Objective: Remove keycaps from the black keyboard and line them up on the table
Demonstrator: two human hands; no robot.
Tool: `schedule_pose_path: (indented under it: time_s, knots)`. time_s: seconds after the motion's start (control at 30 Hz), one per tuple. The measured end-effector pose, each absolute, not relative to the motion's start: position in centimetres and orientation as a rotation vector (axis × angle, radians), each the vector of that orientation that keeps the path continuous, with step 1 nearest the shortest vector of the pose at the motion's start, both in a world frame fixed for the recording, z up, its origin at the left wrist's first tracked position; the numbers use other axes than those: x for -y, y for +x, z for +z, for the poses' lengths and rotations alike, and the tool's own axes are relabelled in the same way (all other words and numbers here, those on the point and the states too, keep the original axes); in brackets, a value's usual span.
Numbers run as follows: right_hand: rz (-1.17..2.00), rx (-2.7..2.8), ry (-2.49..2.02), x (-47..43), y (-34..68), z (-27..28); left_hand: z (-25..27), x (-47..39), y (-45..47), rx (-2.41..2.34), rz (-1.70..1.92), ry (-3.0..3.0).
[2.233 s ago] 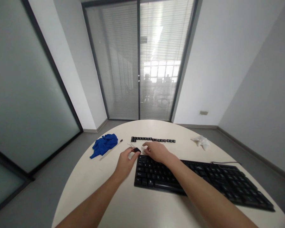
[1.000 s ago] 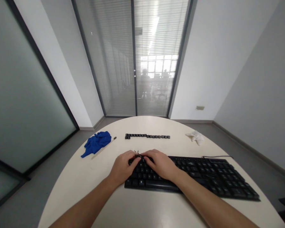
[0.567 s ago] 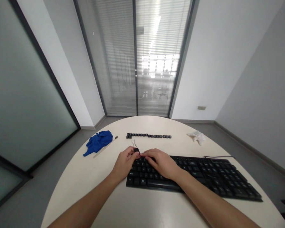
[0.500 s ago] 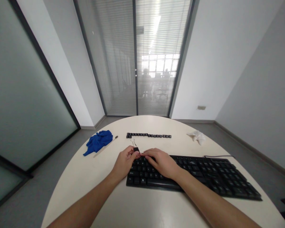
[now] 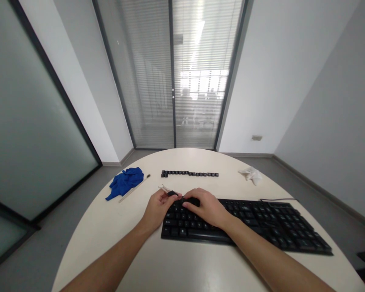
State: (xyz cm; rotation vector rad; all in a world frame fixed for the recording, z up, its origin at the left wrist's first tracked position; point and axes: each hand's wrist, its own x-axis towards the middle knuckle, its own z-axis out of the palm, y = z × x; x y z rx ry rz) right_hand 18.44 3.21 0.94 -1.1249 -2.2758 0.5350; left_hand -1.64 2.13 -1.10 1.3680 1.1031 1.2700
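My left hand (image 5: 157, 209) is closed on a keycap puller (image 5: 172, 193), with its black grip between the fingertips. The puller's thin wire prongs point up and left, away from the keyboard. Close by on the right, my right hand (image 5: 207, 207) is bent over the upper left of a black keyboard (image 5: 208, 234). Its thumb and forefinger are drawn in at the puller's near end; whatever lies between them is too small and dark to make out. My right forearm crosses over the keyboard's middle.
Several loose black keycaps (image 5: 197, 174) lie in a row on the round cream table (image 5: 134, 259). At the left are a blue cloth (image 5: 126, 182) and a thin brush (image 5: 134, 188). A crumpled white tissue (image 5: 251, 175) is at the right. The keyboard cable (image 5: 280, 199) trails behind it.
The keycap puller has tipped over to the left, its prongs now lower and flatter. My right fingers have curled more, with the thumb shifted left. The keycaps, cloth and tissue stay put.
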Motion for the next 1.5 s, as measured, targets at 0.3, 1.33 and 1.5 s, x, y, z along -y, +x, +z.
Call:
schedule_pose_path:
  time_s: [0.3, 1.33, 1.5]
  knots:
    - [0.625, 2.183, -1.148, -3.8, 18.8, 0.0, -0.7, -1.8, -1.7, -1.154, 1.240, 1.491]
    - [0.821, 2.183, -0.924, -3.8, 19.1, 0.4, -0.8, -1.4, -1.3, -1.163, 1.148, 1.477]
    - [0.814, 2.160, -0.987, -3.6, 19.0, 0.6, -0.8, -1.4, -1.3, -1.174, 1.168, 1.460]
